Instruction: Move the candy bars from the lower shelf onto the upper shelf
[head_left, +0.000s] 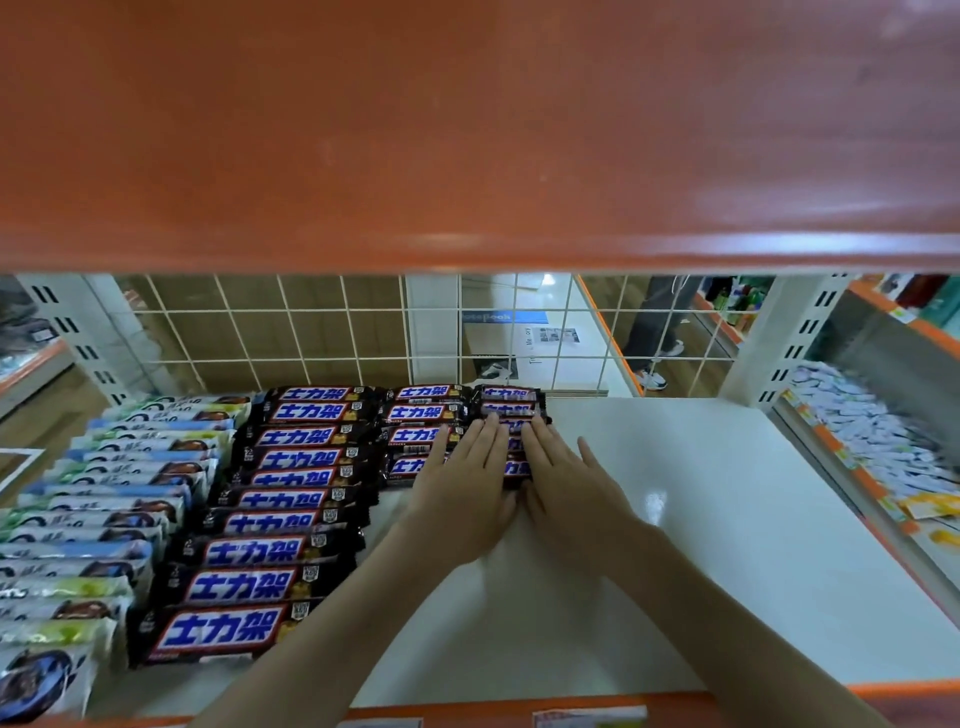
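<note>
Both hands are lying flat, fingers straight, side by side at frame centre: left hand (464, 487) and right hand (562, 486) pressing on the short column of glossy dark-brown foil-wrapped candy bars (511, 434) on the smooth white lower shelf (727, 519). Nothing gripped yet. Gathering step, seemingly. Next: curling fingers round the slippery stack, lifting to the orange metal upper shelf (467, 130) filling the top of frame.

left hand (462, 499) bare | right hand (566, 493) bare | forearms unsleeved

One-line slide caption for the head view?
Both hands, left and right, rest flat on candy bars at the white shelf's back.
</note>
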